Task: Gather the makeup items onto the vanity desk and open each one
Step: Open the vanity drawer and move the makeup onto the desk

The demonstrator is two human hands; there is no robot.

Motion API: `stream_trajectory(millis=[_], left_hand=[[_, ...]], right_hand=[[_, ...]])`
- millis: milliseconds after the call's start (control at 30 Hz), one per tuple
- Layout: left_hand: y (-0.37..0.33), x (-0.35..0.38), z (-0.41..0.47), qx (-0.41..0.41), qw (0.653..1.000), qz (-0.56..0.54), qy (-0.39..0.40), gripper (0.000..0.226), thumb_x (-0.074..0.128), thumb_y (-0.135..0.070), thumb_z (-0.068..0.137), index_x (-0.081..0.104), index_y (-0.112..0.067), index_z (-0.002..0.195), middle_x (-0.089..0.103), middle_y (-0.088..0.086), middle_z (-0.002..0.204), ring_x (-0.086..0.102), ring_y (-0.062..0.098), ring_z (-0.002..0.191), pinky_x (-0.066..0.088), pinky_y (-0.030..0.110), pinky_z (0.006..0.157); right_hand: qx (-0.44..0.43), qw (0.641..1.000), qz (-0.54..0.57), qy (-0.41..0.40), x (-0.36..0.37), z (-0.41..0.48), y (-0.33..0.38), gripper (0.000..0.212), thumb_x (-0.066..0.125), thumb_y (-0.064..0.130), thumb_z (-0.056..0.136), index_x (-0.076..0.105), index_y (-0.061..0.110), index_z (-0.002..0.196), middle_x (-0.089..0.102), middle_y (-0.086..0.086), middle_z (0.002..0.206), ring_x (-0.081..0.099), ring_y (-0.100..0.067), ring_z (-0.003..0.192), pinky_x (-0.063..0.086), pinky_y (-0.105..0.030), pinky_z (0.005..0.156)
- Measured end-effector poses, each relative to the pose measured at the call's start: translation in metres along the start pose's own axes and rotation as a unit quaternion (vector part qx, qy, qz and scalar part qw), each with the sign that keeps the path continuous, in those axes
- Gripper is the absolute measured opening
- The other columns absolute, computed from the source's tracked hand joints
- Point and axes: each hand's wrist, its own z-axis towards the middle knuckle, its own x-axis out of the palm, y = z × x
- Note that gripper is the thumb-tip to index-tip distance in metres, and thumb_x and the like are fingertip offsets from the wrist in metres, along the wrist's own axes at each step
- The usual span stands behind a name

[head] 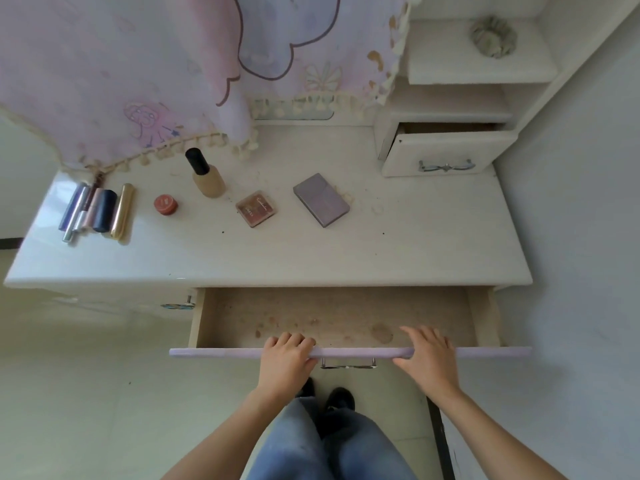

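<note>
Makeup lies on the white vanity desk [415, 244]. At its left end is a row of tubes and lipsticks [93, 211] with a gold tube [122, 211] beside them. Further right are a small red jar [166, 204], an upright foundation bottle [206, 174] with a black cap, a small pink palette [256, 208] and a closed purple palette [321, 199]. The wide drawer [346, 317] under the desk stands open and holds nothing. My left hand [287, 358] grips its lilac front edge, fingers curled over the top. My right hand [429, 355] rests on the same edge, fingers over it.
A pink patterned cloth [138, 74] with a tasselled hem hangs over the mirror behind the desk. At the back right a small drawer [446, 154] stands partly open under shelves, with a scrunchie [493, 36] on the top shelf. My legs and feet are below the drawer.
</note>
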Motion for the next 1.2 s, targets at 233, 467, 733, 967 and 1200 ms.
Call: stream_trajectory(millis=[233,467,733,967,1200], left_hand=[[0.014,-0.019,0.020,-0.044,0.999,0.002,-0.005,0.099,0.077,-0.058,0.032,0.048,-0.019,0.119,0.061,0.018,0.121,0.039,0.032,0.117,0.049,0.046,0.085],[0.019,-0.034,0.052,-0.070,0.996,0.030,0.056,0.118,0.078,-0.066,0.022,0.045,-0.018,0.125,0.056,0.020,0.128,0.041,0.038,0.124,0.046,0.053,0.090],[0.018,-0.041,0.081,-0.093,0.992,0.026,0.078,0.104,0.082,-0.059,0.023,0.050,-0.017,0.113,0.065,0.018,0.110,0.063,0.039,0.102,0.050,0.052,0.083],[0.017,-0.043,0.086,-0.115,0.991,0.017,0.066,0.096,0.088,-0.054,0.023,0.047,-0.019,0.103,0.069,0.016,0.097,0.066,0.037,0.090,0.053,0.048,0.074],[0.011,-0.041,0.091,-0.142,0.987,0.024,0.071,0.081,0.090,-0.049,0.027,0.059,-0.019,0.096,0.069,0.012,0.096,0.067,0.035,0.089,0.054,0.045,0.069]], right_hand=[[0.000,0.996,-0.074,-0.052,-0.005,0.013,-0.006,0.124,0.090,0.049,0.023,0.044,0.017,0.134,0.049,-0.020,0.137,0.023,-0.027,0.129,0.035,-0.057,0.095],[-0.001,0.999,-0.051,-0.016,-0.021,0.039,0.009,0.107,0.068,0.047,0.074,-0.010,0.028,0.145,-0.025,0.004,0.149,-0.014,-0.021,0.144,-0.003,-0.047,0.116],[-0.041,0.988,-0.133,-0.065,-0.030,0.075,0.014,0.093,0.095,0.034,0.026,0.065,0.007,0.110,0.065,-0.021,0.109,0.064,-0.041,0.096,0.052,-0.052,0.080],[-0.027,0.990,-0.124,-0.055,-0.037,0.079,0.024,0.071,0.094,0.029,0.036,0.066,0.007,0.097,0.064,-0.015,0.093,0.059,-0.035,0.078,0.052,-0.037,0.057],[-0.018,0.991,-0.118,-0.052,-0.040,0.087,0.035,0.064,0.096,0.019,0.017,0.057,0.004,0.066,0.053,-0.013,0.063,0.050,-0.030,0.050,0.034,-0.024,0.033]])
